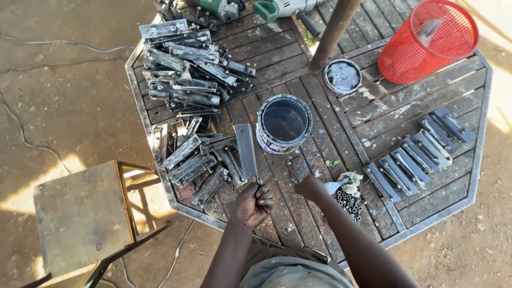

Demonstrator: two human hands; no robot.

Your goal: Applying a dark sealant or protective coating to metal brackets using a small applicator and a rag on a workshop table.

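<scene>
So the left hand (253, 204) is closed around the near end of a flat metal plate (246, 151), holding it so it stands up off the wooden table (320, 122) and points away toward the far side. The plate sits just left of an open paint can (284, 123), which is pretty much in the middle of the table.

The right hand (311, 185) is just right of the left one, down near the slats, fingers bunched together. Can't really tell whether it's pinching anything, it's too small and dark to see. Right beside it is a crumpled rag (346, 182), and just near of that a little bunch of short dark metal tubes (350, 204).

To the left there's a big messy pile of metal latches (186, 96) running from the near-left edge up to the far-left corner. On the right a tidy row of grey latches (418, 154) lies side by side. The can's lid (342, 76) lies flat past the can, by a rusty pole (333, 32). A red mesh basket (429, 40) lies tipped on the far right. A metal stool (80, 213) stands off the table, near left.
</scene>
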